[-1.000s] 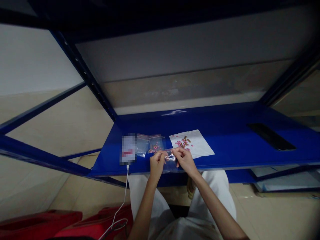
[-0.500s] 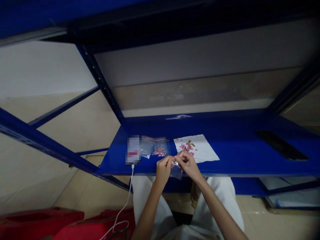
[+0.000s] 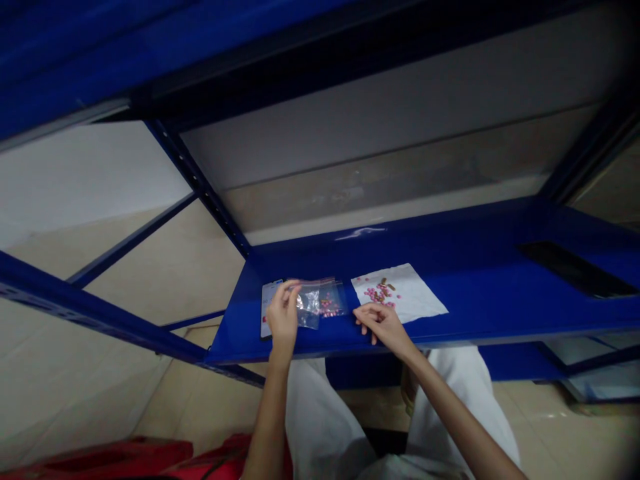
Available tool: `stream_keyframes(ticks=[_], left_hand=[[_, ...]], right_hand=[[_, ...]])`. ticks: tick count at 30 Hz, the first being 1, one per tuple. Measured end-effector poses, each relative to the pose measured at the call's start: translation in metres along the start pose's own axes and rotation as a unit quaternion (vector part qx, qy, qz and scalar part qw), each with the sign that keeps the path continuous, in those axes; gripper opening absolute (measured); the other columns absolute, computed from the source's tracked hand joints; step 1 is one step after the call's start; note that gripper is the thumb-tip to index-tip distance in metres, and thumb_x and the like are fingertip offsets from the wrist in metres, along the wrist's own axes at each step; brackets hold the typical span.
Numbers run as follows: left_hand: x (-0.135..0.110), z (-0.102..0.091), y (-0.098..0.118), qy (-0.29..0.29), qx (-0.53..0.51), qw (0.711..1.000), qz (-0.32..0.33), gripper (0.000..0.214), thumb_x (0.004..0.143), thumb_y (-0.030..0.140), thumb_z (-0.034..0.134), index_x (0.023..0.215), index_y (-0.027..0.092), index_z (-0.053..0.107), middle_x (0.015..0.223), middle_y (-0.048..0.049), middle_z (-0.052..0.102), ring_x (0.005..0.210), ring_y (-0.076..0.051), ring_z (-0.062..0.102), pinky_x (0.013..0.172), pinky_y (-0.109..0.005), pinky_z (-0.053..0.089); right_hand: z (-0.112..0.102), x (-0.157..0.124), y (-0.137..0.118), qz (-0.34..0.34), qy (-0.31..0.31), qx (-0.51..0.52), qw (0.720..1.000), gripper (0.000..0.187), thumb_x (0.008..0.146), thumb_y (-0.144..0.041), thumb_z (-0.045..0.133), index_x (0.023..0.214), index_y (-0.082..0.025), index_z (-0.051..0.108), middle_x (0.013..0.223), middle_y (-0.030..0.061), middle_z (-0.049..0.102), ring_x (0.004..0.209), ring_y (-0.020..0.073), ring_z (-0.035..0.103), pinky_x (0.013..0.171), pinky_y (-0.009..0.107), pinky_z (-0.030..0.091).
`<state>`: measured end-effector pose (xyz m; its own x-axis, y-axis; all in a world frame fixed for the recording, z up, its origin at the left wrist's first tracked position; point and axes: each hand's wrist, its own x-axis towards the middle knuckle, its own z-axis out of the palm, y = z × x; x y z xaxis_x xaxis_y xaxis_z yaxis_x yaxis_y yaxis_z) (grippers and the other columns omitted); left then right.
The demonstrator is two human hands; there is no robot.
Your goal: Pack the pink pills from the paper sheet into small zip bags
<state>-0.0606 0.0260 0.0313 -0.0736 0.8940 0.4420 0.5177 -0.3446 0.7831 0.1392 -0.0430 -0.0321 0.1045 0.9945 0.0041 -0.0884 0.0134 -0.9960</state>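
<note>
My left hand (image 3: pixel 283 317) is closed in a pinch at the upper left corner of a clear zip bag (image 3: pixel 309 319). This bag lies at the left of the shelf and overlaps another zip bag (image 3: pixel 341 300) with pink and brown pieces inside. Beside the white paper sheet (image 3: pixel 425 303), my right hand (image 3: pixel 384 327) has its thumb and fingers drawn together; anything between them is too small to make out. Small pink pieces and brown capsule-like pieces (image 3: pixel 383 292) lie scattered on that sheet.
A phone (image 3: pixel 265 325) lies partly behind my left hand, near the shelf's left end. Farther right on the blue shelf (image 3: pixel 475 267) rests a flat black object (image 3: pixel 575 270). Blue metal posts (image 3: pixel 200 187) frame the left side. Something red (image 3: pixel 120 460) is on the floor.
My hands have moved apart. The left has gone left with the clear bag, from the front edge to the other bags; the right stays near the paper. The view has tilted.
</note>
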Motion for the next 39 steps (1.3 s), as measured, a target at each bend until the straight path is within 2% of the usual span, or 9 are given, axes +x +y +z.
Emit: stream_keyframes(ticks=[5,11,17,19,22,25,29,34,39], left_hand=[[0.035,-0.004,-0.035,-0.017,0.076,0.997,-0.006,0.023,0.074,0.04,0.057,0.082,0.02,0.066,0.058,0.0013,0.062,0.061,-0.015,0.058,0.059,-0.022,0.039],[0.037,0.013,-0.054,-0.014,0.152,0.988,0.03,0.025,0.079,0.034,0.052,0.097,0.02,0.063,0.076,-0.0052,0.068,0.075,-0.02,0.062,0.069,-0.029,0.044],[0.035,0.013,-0.05,0.009,0.212,0.97,0.117,0.035,0.08,0.027,0.051,0.114,0.017,0.055,0.108,-0.0115,0.063,0.101,-0.025,0.057,0.087,-0.038,0.041],[0.03,0.008,-0.048,-0.03,0.217,0.964,0.149,0.029,0.082,0.027,0.049,0.108,0.019,0.059,0.11,-0.0096,0.063,0.108,-0.025,0.053,0.091,-0.041,0.039],[0.017,0.004,-0.051,-0.134,0.225,0.945,0.197,0.023,0.085,0.027,0.045,0.096,0.022,0.065,0.108,-0.0062,0.064,0.119,-0.025,0.045,0.097,-0.044,0.035],[-0.001,0.009,-0.059,-0.193,0.239,0.932,0.191,0.028,0.087,0.024,0.04,0.103,0.02,0.063,0.115,-0.0078,0.061,0.124,-0.025,0.04,0.1,-0.047,0.032],[-0.016,0.022,-0.064,-0.213,0.238,0.934,0.159,0.034,0.087,0.02,0.037,0.114,0.014,0.056,0.123,-0.0114,0.055,0.125,-0.025,0.037,0.102,-0.045,0.033],[-0.017,0.028,-0.042,-0.169,0.232,0.941,0.176,0.034,0.087,0.028,0.042,0.114,0.014,0.057,0.123,-0.0127,0.054,0.126,-0.026,0.035,0.106,-0.049,0.026],[-0.022,0.036,-0.024,-0.213,0.237,0.925,0.205,0.036,0.08,0.039,0.053,0.105,0.015,0.062,0.117,-0.0114,0.06,0.125,-0.028,0.038,0.107,-0.05,0.023]], right_hand=[[0.001,0.001,0.003,0.005,0.001,-0.008,1.0,0.034,0.07,-0.047,0.062,0.078,-0.014,0.063,0.063,0.0019,0.062,0.045,0.0091,0.054,0.029,0.015,0.041],[0.001,0.001,0.004,-0.005,-0.002,-0.015,1.0,0.034,0.071,-0.047,0.061,0.078,-0.013,0.063,0.063,0.0023,0.061,0.045,0.0088,0.054,0.029,0.015,0.042],[0.002,0.0,0.001,0.001,0.007,-0.02,1.0,0.035,0.07,-0.048,0.061,0.077,-0.013,0.062,0.06,0.0018,0.061,0.043,0.0084,0.053,0.029,0.015,0.042],[0.002,0.0,0.0,0.001,0.009,-0.023,1.0,0.035,0.071,-0.048,0.061,0.075,-0.013,0.062,0.059,0.0012,0.061,0.042,0.0081,0.053,0.029,0.015,0.042],[0.003,-0.001,-0.001,0.0,0.006,-0.027,1.0,0.034,0.071,-0.047,0.061,0.075,-0.014,0.062,0.056,0.0002,0.06,0.041,0.0078,0.052,0.029,0.015,0.041],[0.003,-0.001,0.0,-0.002,0.005,-0.037,0.999,0.033,0.071,-0.046,0.061,0.076,-0.013,0.063,0.059,0.0013,0.061,0.042,0.0081,0.053,0.029,0.015,0.042],[0.004,-0.003,0.0,-0.012,0.001,-0.06,0.998,0.032,0.073,-0.045,0.06,0.077,-0.013,0.063,0.062,0.0025,0.062,0.045,0.0087,0.054,0.03,0.015,0.042],[0.005,-0.004,0.001,-0.017,0.008,-0.065,0.998,0.032,0.073,-0.044,0.06,0.078,-0.013,0.063,0.061,0.0025,0.062,0.044,0.0086,0.054,0.03,0.015,0.043],[0.003,-0.003,0.003,-0.018,0.012,-0.036,0.999,0.033,0.072,-0.045,0.061,0.079,-0.013,0.063,0.062,0.0023,0.061,0.043,0.0083,0.054,0.03,0.015,0.043]])
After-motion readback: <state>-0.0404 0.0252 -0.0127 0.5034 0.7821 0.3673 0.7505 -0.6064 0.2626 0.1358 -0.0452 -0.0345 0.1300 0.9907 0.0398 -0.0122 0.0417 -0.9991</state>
